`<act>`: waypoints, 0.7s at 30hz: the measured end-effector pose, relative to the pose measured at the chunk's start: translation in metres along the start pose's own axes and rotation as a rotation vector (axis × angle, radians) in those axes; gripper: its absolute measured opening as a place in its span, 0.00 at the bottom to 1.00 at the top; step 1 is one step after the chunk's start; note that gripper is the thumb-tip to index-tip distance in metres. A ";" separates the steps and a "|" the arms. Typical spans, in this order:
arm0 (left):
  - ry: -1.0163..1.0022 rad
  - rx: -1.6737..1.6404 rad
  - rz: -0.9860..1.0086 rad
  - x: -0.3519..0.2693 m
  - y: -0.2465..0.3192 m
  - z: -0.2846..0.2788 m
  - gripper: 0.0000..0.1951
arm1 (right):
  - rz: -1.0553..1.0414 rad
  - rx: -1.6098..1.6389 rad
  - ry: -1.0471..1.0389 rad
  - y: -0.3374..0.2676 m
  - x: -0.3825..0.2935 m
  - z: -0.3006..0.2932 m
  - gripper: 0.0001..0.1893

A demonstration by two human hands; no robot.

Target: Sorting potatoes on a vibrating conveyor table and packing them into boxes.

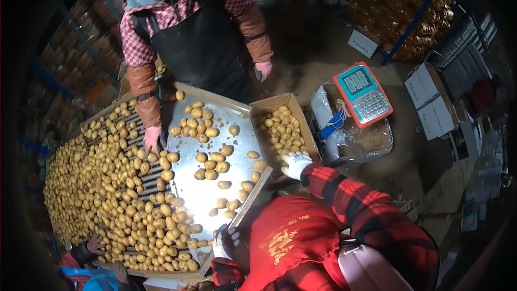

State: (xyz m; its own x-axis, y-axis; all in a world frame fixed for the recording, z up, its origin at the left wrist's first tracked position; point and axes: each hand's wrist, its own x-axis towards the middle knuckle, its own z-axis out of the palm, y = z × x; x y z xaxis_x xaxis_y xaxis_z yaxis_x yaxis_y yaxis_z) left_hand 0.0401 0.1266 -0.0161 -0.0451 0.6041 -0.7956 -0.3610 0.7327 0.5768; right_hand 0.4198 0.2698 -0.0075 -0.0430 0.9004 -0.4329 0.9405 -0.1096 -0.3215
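My right hand, in a white work glove, rests at the near end of an open cardboard box that holds many potatoes; whether its fingers grip one is hidden. My left hand, in a white glove with a dark palm, is at the near wooden edge of the metal sorting table, close to a few potatoes; I cannot tell if it holds anything. Loose potatoes lie in groups on the shiny sheet. A dense mass of potatoes covers the slatted part at the left.
Across the table stands a co-worker in a dark apron, one pink-gloved hand on the potatoes. Another person's hands are at lower left. Right of the box, a red scale display stands above a plastic-wrapped carton. White cartons stand farther right.
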 end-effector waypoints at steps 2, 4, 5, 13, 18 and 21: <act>-0.035 -0.029 -0.013 0.004 -0.003 -0.006 0.23 | -0.054 -0.025 -0.067 -0.003 -0.029 0.009 0.28; -0.072 -0.049 -0.044 0.011 -0.001 -0.011 0.23 | 0.026 -0.027 -0.170 0.005 -0.056 0.034 0.30; -0.042 0.014 -0.033 0.011 -0.001 -0.010 0.23 | 0.061 -0.041 -0.221 0.010 -0.067 0.045 0.31; -0.082 -0.082 -0.096 0.016 -0.001 -0.013 0.24 | 0.181 0.157 -0.399 0.047 -0.122 0.093 0.28; 0.035 -0.085 -0.083 0.003 0.004 0.001 0.23 | 0.196 0.166 -0.463 0.045 -0.106 0.098 0.30; 0.081 -0.056 -0.053 0.001 0.008 0.016 0.22 | 0.113 0.100 -0.464 0.044 -0.096 0.095 0.29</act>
State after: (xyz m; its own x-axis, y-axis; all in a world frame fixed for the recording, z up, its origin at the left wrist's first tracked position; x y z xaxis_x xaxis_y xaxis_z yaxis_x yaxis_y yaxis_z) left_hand 0.0521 0.1377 -0.0096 -0.0989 0.5357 -0.8386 -0.4165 0.7431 0.5238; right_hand 0.4327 0.1388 -0.0605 -0.1098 0.6001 -0.7923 0.9119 -0.2563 -0.3204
